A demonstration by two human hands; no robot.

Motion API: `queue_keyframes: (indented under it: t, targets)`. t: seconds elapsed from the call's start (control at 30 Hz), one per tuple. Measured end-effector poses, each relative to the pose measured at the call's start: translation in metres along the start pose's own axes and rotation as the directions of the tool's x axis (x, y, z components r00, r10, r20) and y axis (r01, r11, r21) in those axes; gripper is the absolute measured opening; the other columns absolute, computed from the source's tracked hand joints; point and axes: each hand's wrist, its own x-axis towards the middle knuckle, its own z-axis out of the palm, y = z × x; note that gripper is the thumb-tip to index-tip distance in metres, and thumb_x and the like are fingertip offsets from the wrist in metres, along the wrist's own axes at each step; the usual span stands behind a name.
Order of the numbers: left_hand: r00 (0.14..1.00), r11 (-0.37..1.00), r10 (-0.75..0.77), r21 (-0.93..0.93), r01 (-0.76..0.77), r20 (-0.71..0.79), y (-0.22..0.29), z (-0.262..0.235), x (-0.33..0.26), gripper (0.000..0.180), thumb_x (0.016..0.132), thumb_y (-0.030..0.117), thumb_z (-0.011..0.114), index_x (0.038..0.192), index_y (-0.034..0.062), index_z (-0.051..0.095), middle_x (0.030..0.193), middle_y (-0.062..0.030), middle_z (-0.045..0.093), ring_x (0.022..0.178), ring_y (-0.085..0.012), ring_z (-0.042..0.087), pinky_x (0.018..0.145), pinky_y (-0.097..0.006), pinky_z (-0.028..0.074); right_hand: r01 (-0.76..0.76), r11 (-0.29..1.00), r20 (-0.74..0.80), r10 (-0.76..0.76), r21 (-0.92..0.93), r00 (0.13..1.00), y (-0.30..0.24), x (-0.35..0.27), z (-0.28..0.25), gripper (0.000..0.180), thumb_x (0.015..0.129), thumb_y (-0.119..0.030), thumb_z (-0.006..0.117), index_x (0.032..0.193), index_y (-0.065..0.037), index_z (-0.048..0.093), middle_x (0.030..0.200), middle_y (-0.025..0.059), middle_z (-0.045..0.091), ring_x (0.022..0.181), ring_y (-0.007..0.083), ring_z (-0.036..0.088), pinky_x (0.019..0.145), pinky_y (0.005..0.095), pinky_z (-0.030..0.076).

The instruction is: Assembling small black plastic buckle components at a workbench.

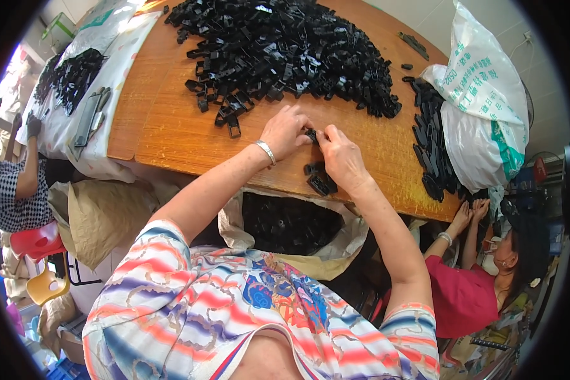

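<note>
Your L hand [287,132] & R hand [343,157], fingers narrowed, pinch sm. blk part [311,135] over bench [180,136], nr. blk-parts heap [285,54].

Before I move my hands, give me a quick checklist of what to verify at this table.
1. Left hand at small black part: ok.
2. Right hand at it too: ok.
3. Part fully visible: not ok, fingers cover much of it.
4. Loose black parts clear of right wrist: cannot tell, they lie close by.
5. Sack by the table open: ok.
6. Pile of black parts on table: ok, beyond the hands.
</note>
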Motion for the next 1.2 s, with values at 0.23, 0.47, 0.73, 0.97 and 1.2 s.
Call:
queue_keyframes:
  t: [0.23, 0.47, 0.73, 0.97, 1.2]
  targets:
    - [0.993, 0.991, 0.117, 0.069, -0.119, 0.022, -0.008, -0.035, -0.001, 0.028, 0.08, 0.013, 0.069, 0.107, 0.0092, 0.067, 0.104, -0.0128, 0.06, 0.1, -0.03, 0.057, 0.092, -0.039, 0.049, -0.145, 0.978, 0.194, 0.115, 0.149, 0.974, 0.009, 0.001, -0.026, 0.016, 0.087, -0.009, 0.06, 0.096, -0.007, 0.073, 0.095, 0.0132, 0.063, 0.087, 0.0334, 0.065, 0.075, 0.0434, 0.054]
    - [0.978, 0.891, -0.013, 0.441, 0.106, -0.209, -0.026, -0.05, 0.022, 0.03, 0.079, 0.018, 0.076, 0.104, 0.0053, 0.065, 0.103, -0.0109, 0.059, 0.098, -0.0283, 0.057, 0.083, -0.036, 0.052, -0.167, 0.984, -0.167, 0.174, 0.055, 0.97, 0.035, 0.067, 0.008, 0.018, 0.085, -0.006, 0.064, 0.101, -0.006, 0.071, 0.099, 0.0109, 0.064, 0.084, 0.0321, 0.066, 0.075, 0.0408, 0.055]
    - [0.978, 0.875, -0.041, 0.465, 0.133, -0.203, -0.026, -0.042, 0.036, 0.027, 0.077, 0.018, 0.076, 0.096, 0.0063, 0.062, 0.093, -0.0107, 0.063, 0.092, -0.0271, 0.063, 0.073, -0.037, 0.054, -0.072, 0.966, -0.159, 0.032, -0.25, 0.987, 0.054, 0.111, 0.034, 0.006, 0.083, -0.001, 0.06, 0.086, -0.005, 0.061, 0.103, 0.0142, 0.055, 0.089, 0.0305, 0.065, 0.069, 0.0396, 0.058]
    - [0.952, 0.993, -0.119, -0.056, 0.108, -0.281, -0.007, -0.034, 0.014, 0.034, 0.08, 0.008, 0.071, 0.113, 0.0058, 0.061, 0.104, -0.0143, 0.058, 0.093, -0.0345, 0.062, 0.08, -0.042, 0.052, -0.309, 0.945, -0.16, 0.323, 0.106, 0.933, 0.036, 0.064, 0.013, 0.024, 0.08, -0.013, 0.076, 0.097, -0.004, 0.061, 0.09, 0.016, 0.067, 0.083, 0.0366, 0.067, 0.07, 0.0431, 0.053]
    - [0.983, 1.0, -0.016, -0.029, 0.011, -0.183, 0.001, 0.001, 0.01, 0.02, 0.075, 0.001, 0.072, 0.09, 0.0039, 0.058, 0.099, -0.0133, 0.055, 0.097, -0.0345, 0.056, 0.082, -0.041, 0.049, -0.591, 0.801, 0.069, 0.587, 0.091, 0.806, 0.024, 0.021, 0.008, 0.035, 0.085, -0.029, 0.07, 0.109, -0.004, 0.062, 0.094, 0.0235, 0.071, 0.091, 0.0394, 0.069, 0.081, 0.0467, 0.053]
